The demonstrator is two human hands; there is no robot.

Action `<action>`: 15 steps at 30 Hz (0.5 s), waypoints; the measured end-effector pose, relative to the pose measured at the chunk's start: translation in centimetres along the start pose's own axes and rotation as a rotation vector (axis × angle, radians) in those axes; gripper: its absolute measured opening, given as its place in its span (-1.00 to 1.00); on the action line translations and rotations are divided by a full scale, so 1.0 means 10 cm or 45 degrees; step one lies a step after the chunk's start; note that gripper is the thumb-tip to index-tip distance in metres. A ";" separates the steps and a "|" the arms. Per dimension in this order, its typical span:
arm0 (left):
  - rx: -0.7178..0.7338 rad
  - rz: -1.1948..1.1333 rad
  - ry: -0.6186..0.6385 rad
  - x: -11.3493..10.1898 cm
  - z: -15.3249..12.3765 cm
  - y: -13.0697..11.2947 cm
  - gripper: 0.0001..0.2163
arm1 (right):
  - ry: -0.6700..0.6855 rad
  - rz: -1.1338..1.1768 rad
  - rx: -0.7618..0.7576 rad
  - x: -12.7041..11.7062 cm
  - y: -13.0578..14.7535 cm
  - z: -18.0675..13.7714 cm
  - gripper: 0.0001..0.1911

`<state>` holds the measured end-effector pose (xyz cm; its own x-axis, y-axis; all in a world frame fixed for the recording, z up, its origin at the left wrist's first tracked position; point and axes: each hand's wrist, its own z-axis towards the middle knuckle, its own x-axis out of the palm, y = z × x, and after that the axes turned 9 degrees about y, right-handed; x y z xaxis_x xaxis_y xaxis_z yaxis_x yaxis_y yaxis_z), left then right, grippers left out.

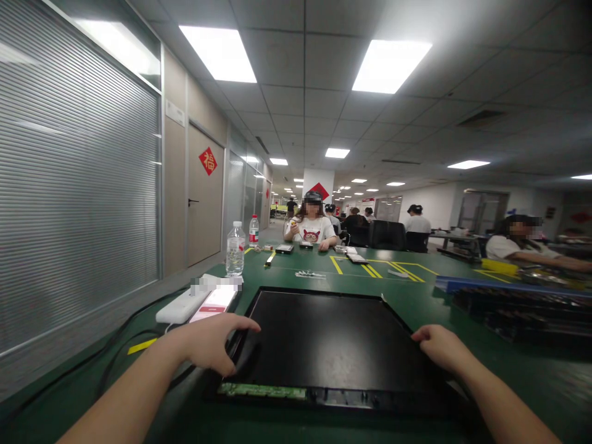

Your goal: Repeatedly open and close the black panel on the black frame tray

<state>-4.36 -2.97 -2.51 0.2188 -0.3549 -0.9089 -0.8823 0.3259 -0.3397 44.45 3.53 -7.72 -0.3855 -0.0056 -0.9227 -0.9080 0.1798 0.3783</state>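
Note:
A black flat display panel (333,336) lies face up on the green table in front of me. A green circuit board strip (263,391) shows along its near edge, at the left. My left hand (213,342) is at the panel's left edge, thumb and forefinger curved round the frame there. On the opposite side my right hand (439,346) pinches the right edge, its fingers closed; the fingertips under the rim are hidden.
Left of the panel are a lit phone (216,302), a white power strip (182,306) and black cables (120,336). A water bottle (235,250) stands behind them. Dark stacked parts (499,311) lie to the right. Across the table (287,280) sits a person (312,228) with small devices.

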 end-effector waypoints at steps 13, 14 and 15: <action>0.114 -0.005 0.021 0.01 0.01 0.02 -0.18 | -0.007 -0.020 0.038 -0.01 0.01 -0.01 -0.65; 0.132 -0.013 0.013 0.01 0.01 0.03 -0.18 | -0.007 -0.021 0.031 0.00 0.01 0.00 -0.65; 0.146 -0.018 0.010 0.02 0.02 0.04 -0.18 | -0.005 -0.023 0.021 0.00 0.01 0.00 -0.65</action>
<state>-4.62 -2.73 -2.85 0.2270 -0.3668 -0.9022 -0.8256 0.4190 -0.3780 44.39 3.53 -7.66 -0.3682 -0.0053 -0.9297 -0.9122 0.1956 0.3601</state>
